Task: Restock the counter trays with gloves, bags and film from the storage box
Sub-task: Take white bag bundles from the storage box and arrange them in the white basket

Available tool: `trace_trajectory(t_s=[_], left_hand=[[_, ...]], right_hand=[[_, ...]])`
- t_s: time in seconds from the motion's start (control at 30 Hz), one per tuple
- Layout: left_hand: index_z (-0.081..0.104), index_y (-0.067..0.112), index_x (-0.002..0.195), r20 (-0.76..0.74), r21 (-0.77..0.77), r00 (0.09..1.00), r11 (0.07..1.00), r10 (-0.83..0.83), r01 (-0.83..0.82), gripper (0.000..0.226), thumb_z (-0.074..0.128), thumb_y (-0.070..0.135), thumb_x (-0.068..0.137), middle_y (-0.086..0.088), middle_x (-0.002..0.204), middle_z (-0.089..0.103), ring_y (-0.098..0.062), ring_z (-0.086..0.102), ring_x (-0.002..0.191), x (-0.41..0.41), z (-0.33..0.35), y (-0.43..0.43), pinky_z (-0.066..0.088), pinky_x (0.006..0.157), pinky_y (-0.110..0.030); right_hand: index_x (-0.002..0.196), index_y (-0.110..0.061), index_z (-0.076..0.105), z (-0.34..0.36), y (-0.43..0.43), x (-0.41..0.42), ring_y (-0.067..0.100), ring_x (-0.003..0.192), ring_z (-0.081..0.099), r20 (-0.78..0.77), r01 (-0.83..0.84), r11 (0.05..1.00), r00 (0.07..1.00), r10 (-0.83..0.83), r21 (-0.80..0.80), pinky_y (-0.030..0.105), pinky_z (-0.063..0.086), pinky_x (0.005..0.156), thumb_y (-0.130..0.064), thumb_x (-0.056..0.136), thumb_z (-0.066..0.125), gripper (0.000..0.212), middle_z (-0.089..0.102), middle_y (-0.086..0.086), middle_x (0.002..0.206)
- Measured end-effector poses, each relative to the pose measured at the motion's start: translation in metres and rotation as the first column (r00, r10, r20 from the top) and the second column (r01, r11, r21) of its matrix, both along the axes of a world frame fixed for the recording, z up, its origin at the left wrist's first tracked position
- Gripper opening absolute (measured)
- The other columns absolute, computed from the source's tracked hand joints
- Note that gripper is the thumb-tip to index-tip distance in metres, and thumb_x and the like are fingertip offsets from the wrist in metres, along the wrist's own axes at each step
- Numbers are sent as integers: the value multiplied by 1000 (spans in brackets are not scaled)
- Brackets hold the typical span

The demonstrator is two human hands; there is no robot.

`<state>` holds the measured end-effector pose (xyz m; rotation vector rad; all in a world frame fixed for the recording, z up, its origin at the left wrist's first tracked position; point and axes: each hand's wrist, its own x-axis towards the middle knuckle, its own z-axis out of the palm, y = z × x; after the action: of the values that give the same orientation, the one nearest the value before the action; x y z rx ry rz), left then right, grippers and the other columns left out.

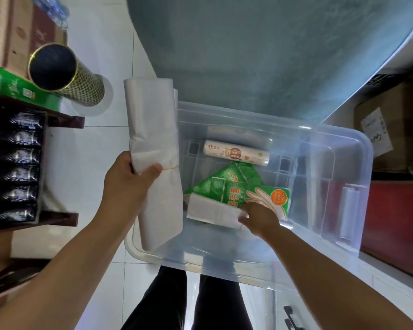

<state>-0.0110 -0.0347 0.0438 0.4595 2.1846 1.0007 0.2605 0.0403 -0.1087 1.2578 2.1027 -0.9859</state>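
Reaching into a clear storage box (358,148) on the floor, with both hands occupied at once. Left hand (126,184) clamped around a banded bundle of white bags (153,139), thumb across its front beside the yellow rubber band; the bundle is held upright over the box's left wall, apparently parked clear of the opening so the other hand can work. Right hand (260,219) inside the box, fingers closed on the end of a second, smaller bundle of bags (210,211) lying flat near the front wall; the grip looks like the start of a lift. This bundle rests partly on the green glove packets (239,186), so pulling it up may drag them. A roll of film (236,152) lies crosswise farther back, apart from the hand. Box walls are tall and its rim wide; the right half of the floor inside is bare, leaving room to tilt the bundle out. Beside the box on the left stand a gold-patterned tube (67,72) and a crate of dark bottles (22,170), which narrow the outward path of the left arm. Counter trays are not in view
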Motion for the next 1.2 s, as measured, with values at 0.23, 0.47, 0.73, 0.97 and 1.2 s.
trace_trajectory(t_s=[0.23, 0.47, 0.73, 0.97, 1.2], left_hand=[[59, 26, 96, 118, 67, 993, 998, -27, 20, 22, 71, 25, 78, 4, 95, 67, -19, 64, 86, 1, 41, 3, 53, 73, -36], [57, 33, 84, 180, 156, 974, 982, -136, 109, 18, 70, 20, 79, 2, 92, 67, -23, 64, 86, 1, 103, -11, 53, 76, -39], [59, 25, 83, 254, 310, 913, 921, -319, 235, 16, 67, 11, 81, 3, 84, 66, -16, 61, 73, 19, 171, -17, 49, 64, -29], [57, -1, 110, 401, 385, 719, 817, -567, 430, 42, 72, -2, 70, -27, 110, 64, -33, 62, 92, 87, 215, -5, 48, 89, -48], [57, -2, 109, 411, 489, 496, 644, -765, 588, 56, 69, 5, 55, -30, 111, 62, -44, 60, 101, 196, 254, 5, 44, 95, -59]], right_hand=[[83, -23, 62, 81, 12, 11, 22, 71, 54, -190, 365, 930, 911, -365, -34, 25, 36, 55, -30, 86, 62, 7, 60, 0, 76], [69, -21, 57, 195, -3, 0, 4, 52, 42, -514, 744, 646, 493, -702, -168, 12, 33, 46, -11, 83, 67, 20, 49, -9, 58], [73, -16, 62, 304, -67, 5, 1, 51, 53, -715, 914, 372, 151, -682, -162, 16, 43, 49, -16, 81, 69, 10, 60, -11, 56], [76, -26, 66, 384, -118, 65, 9, 56, 56, -783, 989, 113, -4, -622, -95, 24, 48, 51, -20, 78, 72, 8, 64, -11, 61], [78, -25, 65, 437, -165, 154, 6, 57, 63, -832, 987, -138, -141, -537, -78, 19, 48, 48, -25, 79, 71, 6, 68, -8, 67]])
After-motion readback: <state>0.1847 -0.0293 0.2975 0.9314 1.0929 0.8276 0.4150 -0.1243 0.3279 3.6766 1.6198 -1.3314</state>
